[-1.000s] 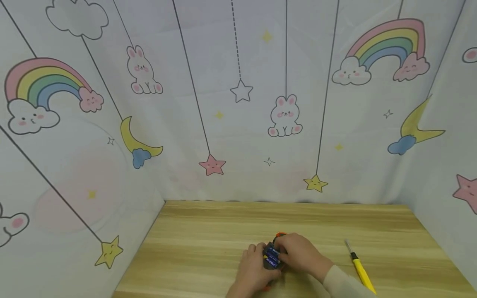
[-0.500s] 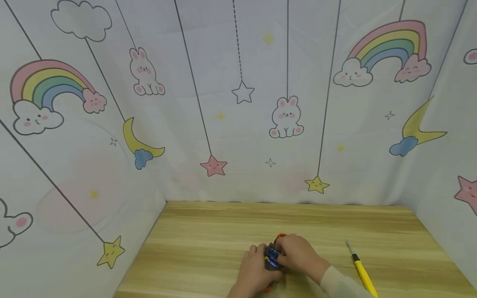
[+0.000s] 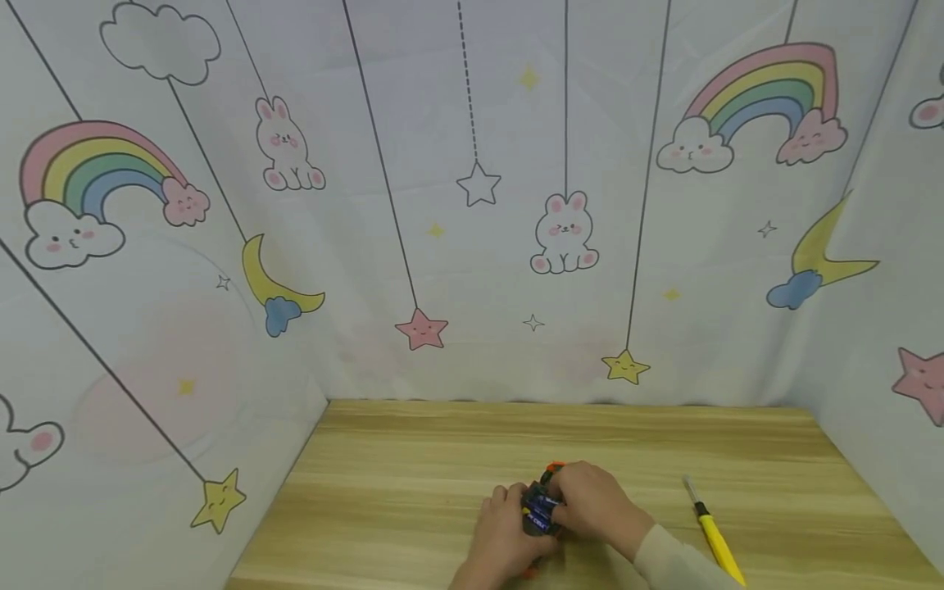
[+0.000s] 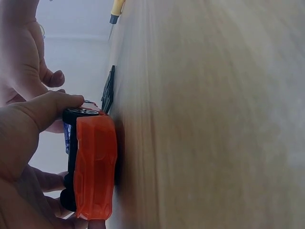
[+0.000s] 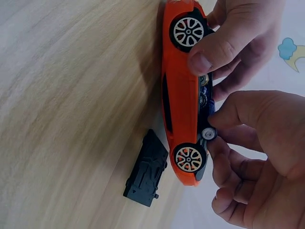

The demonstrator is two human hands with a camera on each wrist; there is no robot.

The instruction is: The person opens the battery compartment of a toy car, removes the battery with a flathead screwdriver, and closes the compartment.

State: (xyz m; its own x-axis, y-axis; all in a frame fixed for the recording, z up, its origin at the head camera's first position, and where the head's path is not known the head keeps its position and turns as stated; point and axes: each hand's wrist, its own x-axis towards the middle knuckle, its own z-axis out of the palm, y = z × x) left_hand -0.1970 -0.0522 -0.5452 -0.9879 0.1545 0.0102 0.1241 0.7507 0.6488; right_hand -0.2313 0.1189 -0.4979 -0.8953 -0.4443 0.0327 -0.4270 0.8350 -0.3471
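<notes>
An orange toy car [image 5: 183, 95] lies upside down on the table, wheels upward. Its underside shows an uncovered battery compartment with several blue batteries [image 3: 541, 515]. My left hand [image 3: 503, 528] grips the car's body near one end, thumb beside a wheel in the right wrist view. With thumb and fingers, my right hand [image 3: 597, 504] pinches a battery [image 5: 208, 133] whose silver end sticks up at the compartment's edge. A black battery cover [image 5: 147, 169] rests on the table beside the car's far end.
On the right of the table lies a yellow-handled screwdriver [image 3: 714, 537], its metal tip pointing away from me. A white cloth [image 3: 472, 360] printed with cartoons hangs around the back and sides of the wooden tabletop [image 3: 383, 483].
The head view has shifted slightly. Both hands stay at the car, with only small movement of the right fingers and the batteries in the compartment.
</notes>
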